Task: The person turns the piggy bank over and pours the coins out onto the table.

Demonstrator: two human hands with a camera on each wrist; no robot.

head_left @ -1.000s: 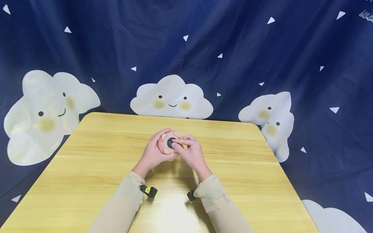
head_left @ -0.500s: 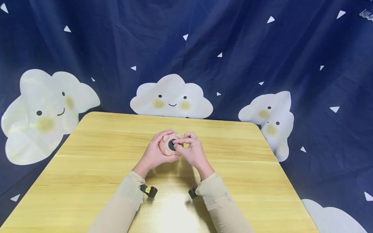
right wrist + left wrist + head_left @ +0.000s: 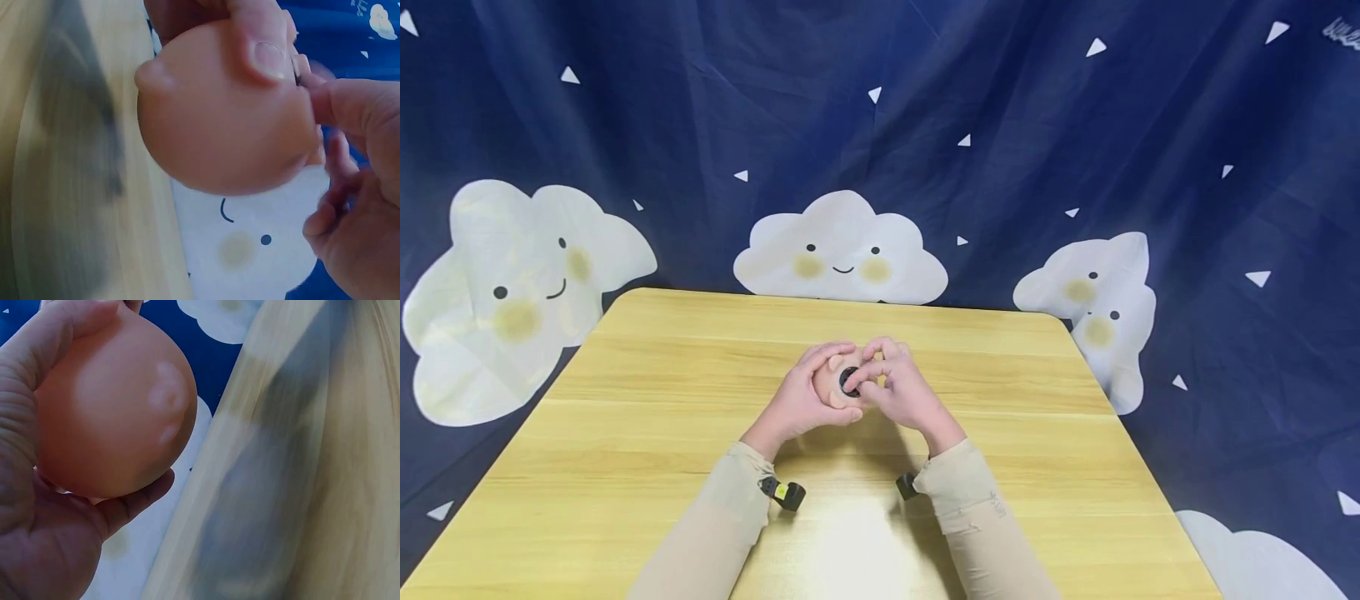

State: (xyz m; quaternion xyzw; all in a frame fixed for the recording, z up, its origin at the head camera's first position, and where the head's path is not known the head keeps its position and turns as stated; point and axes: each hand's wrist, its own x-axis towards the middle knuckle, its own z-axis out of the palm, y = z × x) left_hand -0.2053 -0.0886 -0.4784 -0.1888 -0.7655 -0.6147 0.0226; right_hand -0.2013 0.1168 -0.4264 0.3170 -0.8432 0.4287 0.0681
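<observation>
In the head view, a round pink piggy bank is held above the table, its underside with stubby feet turned up toward the head camera. My left hand grips it from the left, thumb below and fingers over the far side. A black round plug sits in the underside. Over it, my right hand has its index finger and thumb at the plug, and the fingertips partly cover it. The left wrist view shows the smooth pink body in my palm. In the right wrist view, fingers reach the plug's edge, mostly hidden.
A light wooden table lies beneath both hands. Behind it hangs a dark blue curtain printed with white clouds. Small black cameras are strapped at both wrists.
The piggy bank and both hands have shifted slightly right and toward me. My right hand has turned at the plug, its wrist swinging right, while its fingertips stay there.
</observation>
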